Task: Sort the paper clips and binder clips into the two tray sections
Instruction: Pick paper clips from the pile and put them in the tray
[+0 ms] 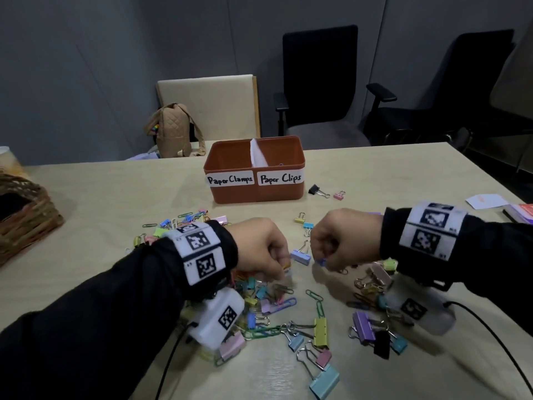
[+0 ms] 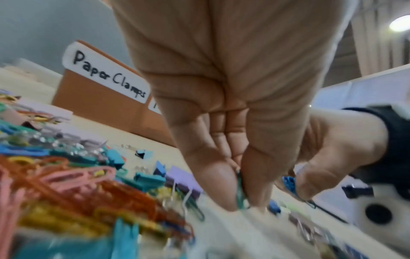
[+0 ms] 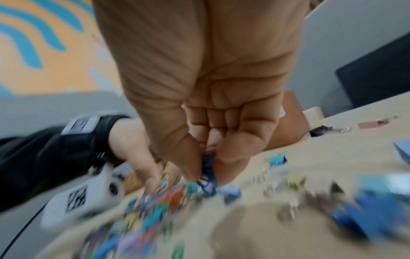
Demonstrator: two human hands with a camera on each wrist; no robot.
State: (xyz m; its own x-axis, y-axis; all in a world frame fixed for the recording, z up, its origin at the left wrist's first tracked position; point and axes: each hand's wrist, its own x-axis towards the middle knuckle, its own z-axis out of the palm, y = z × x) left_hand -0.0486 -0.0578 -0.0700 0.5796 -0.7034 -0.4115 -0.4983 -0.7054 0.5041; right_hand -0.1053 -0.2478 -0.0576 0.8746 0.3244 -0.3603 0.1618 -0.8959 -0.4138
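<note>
Head view — left hand (image 1: 261, 247) fingers pinch a teal paper clip (image 2: 240, 190), right hand (image 1: 343, 238) fingers blue clips (image 3: 207, 172)

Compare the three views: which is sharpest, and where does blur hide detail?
Head view: sharpest, tray labels readable, straight edges bowed. Left wrist view: the clip pile smears toward the bottom edge. Right wrist view: heaviest motion blur, clips reduced to colour smudges.

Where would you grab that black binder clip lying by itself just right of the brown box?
Probably by its black body, pinched from above across the two flat sides. The black binder clip lies flat on the table, wire handles pointing right toward the small pink clip, with bare table around it. The body is the bulkiest part; the thin handles would likely swivel. Coming from above avoids the brown box.
</note>
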